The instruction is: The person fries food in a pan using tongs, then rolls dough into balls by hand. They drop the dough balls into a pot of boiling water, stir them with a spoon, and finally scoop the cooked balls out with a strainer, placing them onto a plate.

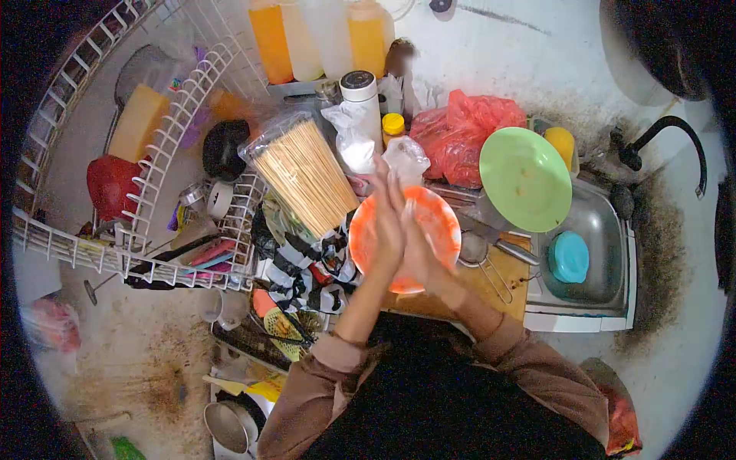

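Both of my hands are held palm to palm above an orange-and-white plate or bowl (pixel 446 238). My left hand (pixel 389 230), on the left side of the view, has its fingers stretched out and pointing away from me. Against it lies my right hand (pixel 418 241), its fingers also straight. Nothing shows between the palms. The plate is on a wooden board (pixel 491 290). Just right of it are a knife (pixel 515 249) and a small strainer (pixel 474 247). A plastic-wrapped bundle of wooden skewers (pixel 307 176) lies to the left.
A green plate (pixel 526 179) leans by the metal sink (pixel 602 230), which holds a blue container (pixel 568 257). Behind are a red plastic bag (pixel 468 138), a white flask (pixel 360 103) and bottles (pixel 271 42). A white wire rack (pixel 149 165) stands left, a pan (pixel 228 426) lower left.
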`<state>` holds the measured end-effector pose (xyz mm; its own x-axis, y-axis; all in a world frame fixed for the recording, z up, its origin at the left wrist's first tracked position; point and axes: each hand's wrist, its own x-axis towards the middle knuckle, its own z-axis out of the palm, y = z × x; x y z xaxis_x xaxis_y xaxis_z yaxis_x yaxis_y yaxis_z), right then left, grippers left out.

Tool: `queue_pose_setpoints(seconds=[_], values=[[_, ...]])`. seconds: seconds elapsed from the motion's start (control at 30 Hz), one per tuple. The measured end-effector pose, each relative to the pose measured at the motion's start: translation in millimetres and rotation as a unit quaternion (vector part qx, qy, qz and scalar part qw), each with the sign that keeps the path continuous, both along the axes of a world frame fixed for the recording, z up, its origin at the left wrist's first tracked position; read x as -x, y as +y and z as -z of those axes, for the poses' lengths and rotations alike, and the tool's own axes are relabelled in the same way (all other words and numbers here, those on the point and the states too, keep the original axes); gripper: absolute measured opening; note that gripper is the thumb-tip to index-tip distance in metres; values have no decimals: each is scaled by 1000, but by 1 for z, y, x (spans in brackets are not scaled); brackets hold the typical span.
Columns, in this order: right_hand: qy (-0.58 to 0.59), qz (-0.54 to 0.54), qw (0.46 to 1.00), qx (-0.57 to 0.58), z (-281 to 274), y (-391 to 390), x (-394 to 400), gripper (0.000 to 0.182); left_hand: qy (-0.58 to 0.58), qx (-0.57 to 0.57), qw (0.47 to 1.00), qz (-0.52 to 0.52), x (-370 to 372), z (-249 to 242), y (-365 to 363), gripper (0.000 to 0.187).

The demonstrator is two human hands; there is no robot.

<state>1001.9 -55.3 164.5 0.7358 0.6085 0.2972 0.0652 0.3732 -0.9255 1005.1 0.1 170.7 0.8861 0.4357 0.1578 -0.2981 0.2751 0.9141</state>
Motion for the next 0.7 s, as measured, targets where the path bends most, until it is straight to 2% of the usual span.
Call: queue_pose_setpoints(seconds=[0.07, 0.13, 0.23, 0.3, 0.4, 0.43, 0.47, 0.57, 0.67, 0.7], values=[[65, -5, 998, -14, 1, -6, 2, 64, 13, -128, 992, 0, 16, -8, -26, 63], [123, -12, 992, -29, 1, -11, 2, 65, 3, -204, 979, -3, 12, -10, -22, 63], [167, -15, 985, -39, 1, -16, 14, 66, -17, -207, 978, -24, -11, 0, 10, 61], [135, 7, 989, -54, -4, -15, 32, 67, -12, -184, 982, -38, -26, 8, 23, 59], [223, -39, 973, -38, -8, -21, 7, 67, -20, -270, 960, -65, -14, 18, 2, 58], [206, -28, 977, -40, -4, -19, -1, 67, -25, -318, 945, -73, -4, 15, -12, 58], [186, -18, 981, -44, 4, -16, -11, 66, 31, -286, 955, -71, 1, 7, -19, 58], [194, -43, 978, -58, 2, -21, -5, 69, 4, -313, 947, -72, -11, 7, 0, 58], [176, -71, 981, -23, -7, -31, 25, 73, 43, -172, 978, -105, -39, 5, 29, 63], [155, -77, 985, -1, -9, -33, 27, 74, 40, -179, 977, -112, -40, 5, 30, 64]])
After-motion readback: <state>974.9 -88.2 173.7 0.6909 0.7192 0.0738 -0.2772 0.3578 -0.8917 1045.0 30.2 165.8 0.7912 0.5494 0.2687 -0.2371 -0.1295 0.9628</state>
